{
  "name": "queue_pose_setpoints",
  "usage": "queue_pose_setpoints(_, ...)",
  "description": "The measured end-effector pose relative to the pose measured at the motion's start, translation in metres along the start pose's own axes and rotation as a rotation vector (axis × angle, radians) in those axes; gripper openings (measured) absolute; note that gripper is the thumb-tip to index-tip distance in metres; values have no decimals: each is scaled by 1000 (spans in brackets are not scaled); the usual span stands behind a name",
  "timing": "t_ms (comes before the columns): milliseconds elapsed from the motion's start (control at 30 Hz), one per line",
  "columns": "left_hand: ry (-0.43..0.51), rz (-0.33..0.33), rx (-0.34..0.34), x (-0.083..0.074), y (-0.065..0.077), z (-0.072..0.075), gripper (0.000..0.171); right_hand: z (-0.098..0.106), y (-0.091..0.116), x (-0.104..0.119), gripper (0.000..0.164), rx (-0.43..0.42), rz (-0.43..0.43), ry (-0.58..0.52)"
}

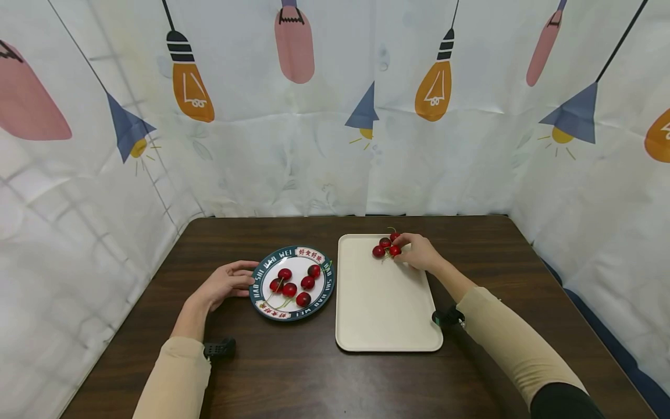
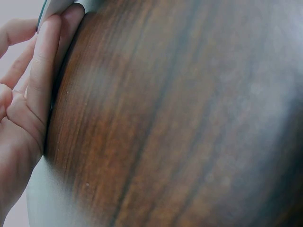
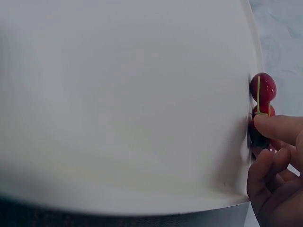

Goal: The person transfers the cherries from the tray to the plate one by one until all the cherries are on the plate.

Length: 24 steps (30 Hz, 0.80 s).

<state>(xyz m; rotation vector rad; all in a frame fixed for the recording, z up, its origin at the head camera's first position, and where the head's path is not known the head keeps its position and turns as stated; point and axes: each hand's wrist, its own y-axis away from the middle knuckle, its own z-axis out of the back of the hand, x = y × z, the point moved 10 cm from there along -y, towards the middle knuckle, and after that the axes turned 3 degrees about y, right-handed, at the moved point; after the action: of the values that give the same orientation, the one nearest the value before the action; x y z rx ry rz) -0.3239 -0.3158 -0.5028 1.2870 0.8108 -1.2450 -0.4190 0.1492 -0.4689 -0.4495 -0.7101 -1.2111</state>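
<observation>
On the left of the table is a round plate point(image 1: 255, 291) with a dark green, lettered rim and several cherries point(image 1: 289, 290) on it. My left hand point(image 1: 229, 283) holds the plate's left rim, its fingers about the edge in the left wrist view. To the right lies a cream rectangular tray point(image 1: 387, 308). A small cluster of red cherries point(image 1: 378, 251) with green stems sits at its far right corner. There my right hand point(image 1: 417, 252) pinches a cherry point(image 1: 395, 250) between thumb and fingers. In the right wrist view my fingers partly hide the cherries point(image 3: 263, 87).
A dark brown wooden table point(image 1: 282, 372) carries both plate and tray, which stand side by side with a narrow gap. Behind and beside it hangs a white curtain point(image 1: 251, 169) printed with lamps. Dark devices are strapped to both wrists.
</observation>
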Motion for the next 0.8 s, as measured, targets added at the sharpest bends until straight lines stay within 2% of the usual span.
queue_pose_setpoints(400,8,7,0,0,0,-1,59,-3,1,-1,35,31,-19,-25)
queue_pose_setpoints(800,5,-1,4,1,0,-1,59,-4,1,-1,36,51,-2,-12)
